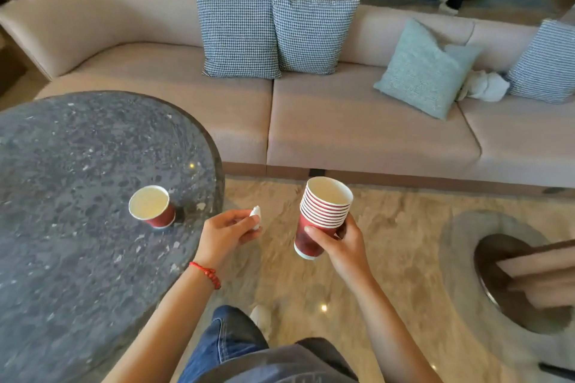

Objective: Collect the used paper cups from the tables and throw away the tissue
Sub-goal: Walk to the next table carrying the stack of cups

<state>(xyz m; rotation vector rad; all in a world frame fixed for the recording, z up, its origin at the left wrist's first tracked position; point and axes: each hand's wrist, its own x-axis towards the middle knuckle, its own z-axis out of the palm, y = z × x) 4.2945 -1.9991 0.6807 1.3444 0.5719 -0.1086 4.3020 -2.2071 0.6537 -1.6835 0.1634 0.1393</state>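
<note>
— Red paper cup [151, 207], alone on the speckled stone table [62, 258]. Upright, mouth up, long axis vertical, close to the table's three-o'clock edge. Looks empty, though hard to swear to.

— And seen from the hands?

— At nine-to-ten o'clock of the left hand [228, 232], near but not touching. Also toward nine o'clock of the right hand [337, 242], but well apart, with the left hand in between.

— Left hand free, then?

— Not free. Pinches a small white tissue [255, 216] between thumb and curled fingers, the wad poking out at the hand's one o'clock.

— Right hand?

— Wrapped round the lower wall of a stack of red cups [322, 214]. Tilted, rims leaning toward one o'clock, base toward seven.

— Better reached by which hand?

— Probably by the left, being nearer. Awkward, though, with the tissue already in the pinch. Could hook the cup with the spare fingers and slot it into the stack's open top. Or else carry the stack across toward nine o'clock, straighten it, and lower its base into the open mouth from above.

— Risks?

— Knocking the light cup over, or off the nearby edge. Dropping the tissue while reaching.
</note>
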